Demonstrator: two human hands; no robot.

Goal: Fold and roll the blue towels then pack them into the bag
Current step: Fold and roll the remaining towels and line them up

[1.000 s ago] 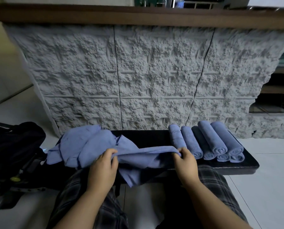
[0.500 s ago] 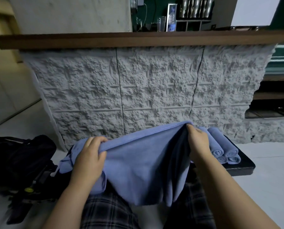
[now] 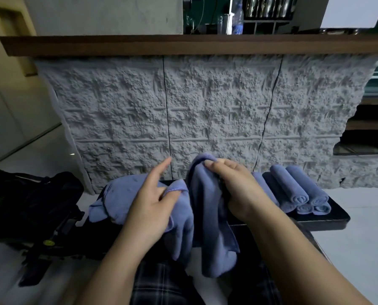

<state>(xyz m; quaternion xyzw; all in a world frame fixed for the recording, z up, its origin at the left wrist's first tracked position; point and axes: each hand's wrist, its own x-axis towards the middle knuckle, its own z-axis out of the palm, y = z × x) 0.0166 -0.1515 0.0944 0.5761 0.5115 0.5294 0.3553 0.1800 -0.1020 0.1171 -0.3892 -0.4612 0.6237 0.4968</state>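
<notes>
A blue towel (image 3: 207,216) hangs lengthwise over the bench's (image 3: 328,220) near edge, long axis vertical, its top bunched in the gripping right hand (image 3: 234,186). The left hand (image 3: 155,205) pinches another corner, forefinger extended. Rolled towels (image 3: 293,190) lie at the bench's right end, pointing front-to-back; a black bag (image 3: 25,201) sits left.

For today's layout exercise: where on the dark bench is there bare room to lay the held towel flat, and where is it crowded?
Bare bench shows only as a strip in front of the rolled towels and a small patch behind the left hand. The right end is crowded with rolls, the left with the loose towel pile. The middle is hidden by the held towel in the right hand.
</notes>
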